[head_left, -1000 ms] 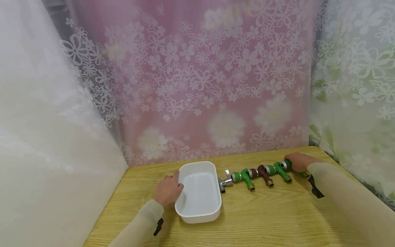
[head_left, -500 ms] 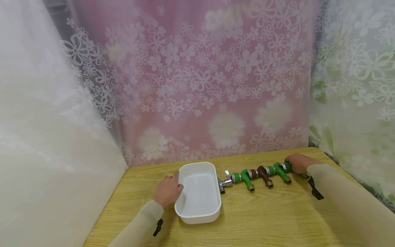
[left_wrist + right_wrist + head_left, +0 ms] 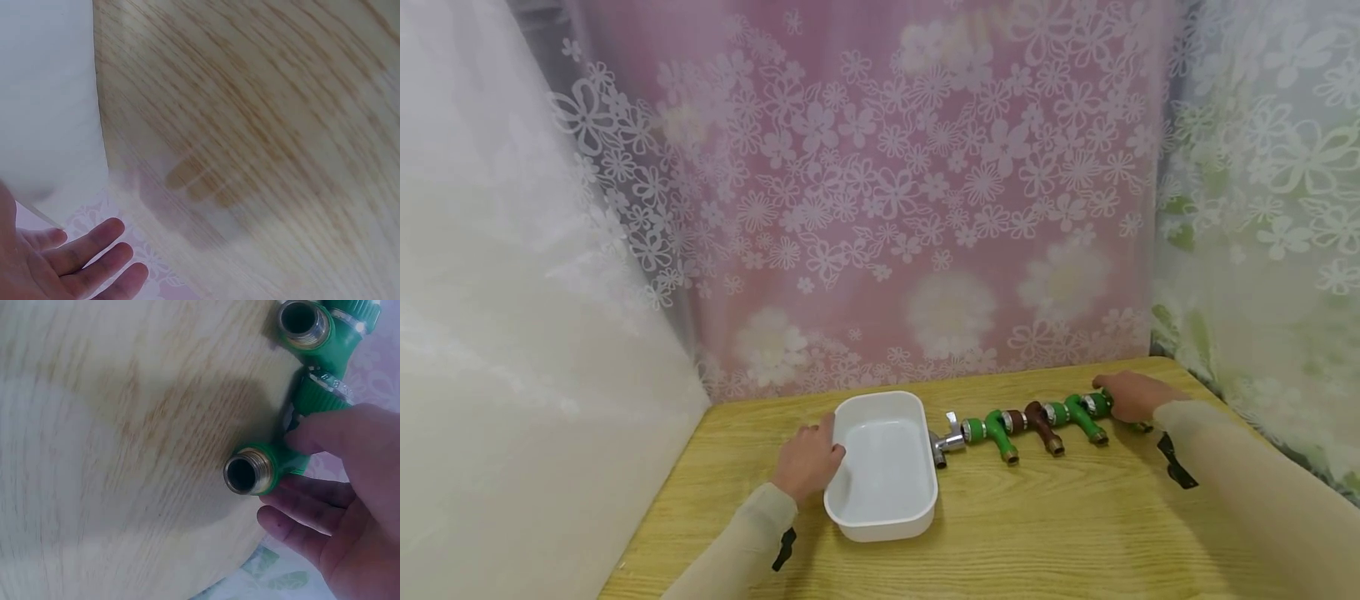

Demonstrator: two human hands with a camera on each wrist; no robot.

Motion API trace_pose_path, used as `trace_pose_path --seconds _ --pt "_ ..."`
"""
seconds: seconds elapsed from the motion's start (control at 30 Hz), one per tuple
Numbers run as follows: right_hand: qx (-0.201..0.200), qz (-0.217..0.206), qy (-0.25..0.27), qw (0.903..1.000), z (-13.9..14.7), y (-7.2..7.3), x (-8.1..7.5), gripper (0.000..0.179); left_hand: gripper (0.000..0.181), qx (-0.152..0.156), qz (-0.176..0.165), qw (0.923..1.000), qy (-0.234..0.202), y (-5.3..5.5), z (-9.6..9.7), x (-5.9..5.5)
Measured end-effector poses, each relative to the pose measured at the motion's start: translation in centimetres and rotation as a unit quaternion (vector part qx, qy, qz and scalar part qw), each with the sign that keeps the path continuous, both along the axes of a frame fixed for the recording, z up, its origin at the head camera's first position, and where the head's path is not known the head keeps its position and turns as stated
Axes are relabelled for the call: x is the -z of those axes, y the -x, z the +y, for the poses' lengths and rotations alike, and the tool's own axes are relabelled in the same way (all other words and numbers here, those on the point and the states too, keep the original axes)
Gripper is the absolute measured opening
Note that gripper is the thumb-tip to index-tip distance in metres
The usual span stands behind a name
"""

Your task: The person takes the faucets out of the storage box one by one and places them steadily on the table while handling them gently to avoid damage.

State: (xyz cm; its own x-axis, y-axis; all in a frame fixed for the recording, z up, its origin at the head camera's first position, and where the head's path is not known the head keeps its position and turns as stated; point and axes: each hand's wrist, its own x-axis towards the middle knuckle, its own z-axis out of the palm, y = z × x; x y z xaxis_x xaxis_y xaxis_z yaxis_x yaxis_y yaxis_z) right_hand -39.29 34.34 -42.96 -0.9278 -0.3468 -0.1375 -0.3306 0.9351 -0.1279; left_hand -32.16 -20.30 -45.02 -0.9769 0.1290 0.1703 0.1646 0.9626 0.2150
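On the wooden table stands a white rectangular tub (image 3: 886,467). My left hand (image 3: 807,458) holds its left rim, the thumb over the inside; in the left wrist view several fingers (image 3: 100,256) extend loosely beside the tub wall (image 3: 50,112). To the right runs a row of taps: a chrome tap (image 3: 950,442) against the tub, a green tap (image 3: 997,433), a brown tap (image 3: 1045,429) and another green tap (image 3: 1086,418). My right hand (image 3: 1138,396) grips the last green tap (image 3: 262,467) between thumb and fingers, its threaded spout pointing outward. The hand hides much of it in the head view.
A pink floral curtain (image 3: 925,208) hangs behind the table (image 3: 1037,525). A white sheet (image 3: 535,333) borders the left side, and a pale green floral curtain (image 3: 1262,250) the right. The table's right edge lies close beyond my right hand.
My right hand and wrist have shifted slightly to the right, showing a little more of the last green tap. The left hand, tub and other taps stay in place.
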Motion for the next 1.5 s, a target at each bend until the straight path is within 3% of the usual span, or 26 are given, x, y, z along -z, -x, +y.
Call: trace_pose_path --seconds 0.23,0.47,0.8,0.93,1.07,1.3,1.5 --pt "-0.003 0.003 -0.025 0.9997 -0.4 -0.8 -0.8 0.047 0.055 0.003 0.004 1.0000 0.004 0.0 0.1 -0.2" --pt "-0.007 0.005 -0.035 0.9993 -0.7 -1.1 -0.3 0.047 0.056 0.003 -0.004 0.9999 0.009 0.2 0.2 -0.1" --pt "-0.019 0.033 -0.042 0.9984 -0.5 -1.1 0.2 0.043 0.058 0.003 -0.010 0.9999 0.007 0.2 0.1 -0.1" --pt "-0.023 0.068 -0.048 0.9962 -0.7 -1.1 0.1 0.041 0.058 0.000 -0.012 0.9999 0.006 0.2 0.2 -0.3" --pt "-0.027 0.087 -0.040 0.9951 -1.3 -0.9 0.2 0.048 0.058 -0.002 -0.013 0.9998 0.012 0.1 0.2 -0.3" --pt "-0.055 0.009 0.010 0.9984 -2.2 -0.2 0.7 0.066 0.057 -0.001 -0.004 0.9999 0.011 0.0 0.2 -0.4" --pt "-0.078 0.004 0.012 0.9969 -2.2 -0.1 1.4 0.063 0.054 0.006 0.009 0.9999 0.010 -0.4 0.2 -0.4"
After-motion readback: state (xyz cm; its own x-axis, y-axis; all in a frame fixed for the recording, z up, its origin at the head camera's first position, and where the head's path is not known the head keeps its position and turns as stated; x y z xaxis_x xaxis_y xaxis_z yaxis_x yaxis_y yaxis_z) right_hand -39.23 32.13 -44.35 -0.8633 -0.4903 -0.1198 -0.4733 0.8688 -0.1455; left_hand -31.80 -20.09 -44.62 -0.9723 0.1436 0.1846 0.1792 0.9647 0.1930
